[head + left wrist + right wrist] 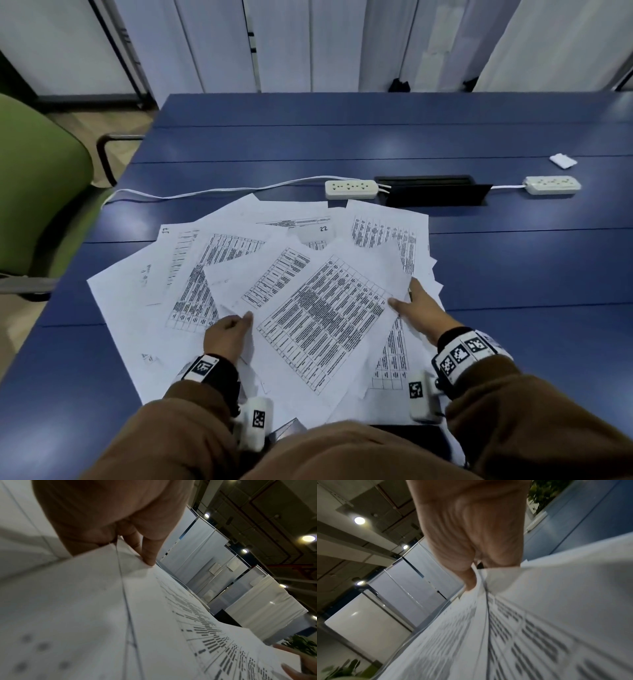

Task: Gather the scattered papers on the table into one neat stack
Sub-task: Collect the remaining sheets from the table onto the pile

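Several printed sheets (191, 274) with tables lie fanned and overlapping on the blue table (513, 274) in front of me. The top sheet (325, 318) lies slanted between my hands. My left hand (245, 320) pinches its left edge with curled fingers; the left wrist view shows a fingertip (148, 561) pressing on the paper (154, 615). My right hand (404, 294) grips the right edge, thumb on top and index finger along the edge. In the right wrist view the thumb (471, 584) lies on the sheet (539, 615) and the other fingers are hidden under it.
Two white power strips (351, 189) (553, 185) and a black cable slot (431, 192) lie beyond the papers, with a white cord (205, 192) running left. A small white wad (562, 160) sits far right. A green chair (37, 192) stands left of the table.
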The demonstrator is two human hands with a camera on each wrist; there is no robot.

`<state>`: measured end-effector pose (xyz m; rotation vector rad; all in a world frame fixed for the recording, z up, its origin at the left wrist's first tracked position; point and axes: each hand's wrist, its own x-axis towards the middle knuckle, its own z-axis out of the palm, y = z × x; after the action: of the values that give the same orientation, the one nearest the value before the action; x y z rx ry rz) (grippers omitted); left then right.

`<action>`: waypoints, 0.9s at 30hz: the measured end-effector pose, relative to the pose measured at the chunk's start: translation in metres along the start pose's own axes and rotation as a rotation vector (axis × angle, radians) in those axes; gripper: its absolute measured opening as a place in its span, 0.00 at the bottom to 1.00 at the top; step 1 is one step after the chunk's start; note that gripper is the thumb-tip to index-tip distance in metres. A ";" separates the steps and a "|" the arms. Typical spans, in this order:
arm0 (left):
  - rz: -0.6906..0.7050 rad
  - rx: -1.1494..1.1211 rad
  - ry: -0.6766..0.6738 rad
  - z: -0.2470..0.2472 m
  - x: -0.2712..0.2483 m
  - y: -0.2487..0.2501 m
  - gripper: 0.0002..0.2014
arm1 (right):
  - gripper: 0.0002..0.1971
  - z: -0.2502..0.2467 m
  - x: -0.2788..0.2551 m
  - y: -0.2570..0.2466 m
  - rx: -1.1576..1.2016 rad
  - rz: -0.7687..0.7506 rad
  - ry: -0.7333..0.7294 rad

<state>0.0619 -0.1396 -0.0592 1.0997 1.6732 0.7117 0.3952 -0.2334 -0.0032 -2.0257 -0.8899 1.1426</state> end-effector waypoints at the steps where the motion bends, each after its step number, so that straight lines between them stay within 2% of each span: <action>1: -0.011 -0.001 0.002 0.001 0.003 -0.002 0.19 | 0.31 0.006 -0.001 0.003 0.066 -0.046 0.059; 4: -0.024 0.023 0.004 0.004 0.006 -0.004 0.18 | 0.35 0.021 0.000 0.012 0.152 -0.128 0.196; 8: -0.084 0.066 -0.017 0.001 0.009 0.000 0.17 | 0.26 0.025 0.004 0.015 0.216 -0.031 0.293; 12: -0.099 0.034 -0.074 -0.002 0.010 0.002 0.17 | 0.35 0.030 0.008 0.019 0.321 0.014 0.309; 14: -0.112 0.021 -0.100 -0.004 0.010 0.001 0.17 | 0.36 0.033 0.010 0.021 0.352 0.025 0.295; 22: -0.181 0.007 -0.275 -0.009 0.002 0.001 0.14 | 0.29 0.039 0.020 0.026 0.503 0.088 0.440; 25: -0.166 -0.009 -0.253 -0.008 -0.002 0.004 0.11 | 0.25 0.040 0.021 0.029 0.497 0.144 0.519; 27: -0.170 -0.040 -0.223 -0.006 -0.003 0.004 0.10 | 0.17 0.039 0.022 0.034 0.451 0.136 0.550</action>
<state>0.0576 -0.1403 -0.0525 0.9585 1.5334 0.4932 0.3777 -0.2270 -0.0562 -1.8837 -0.1982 0.7039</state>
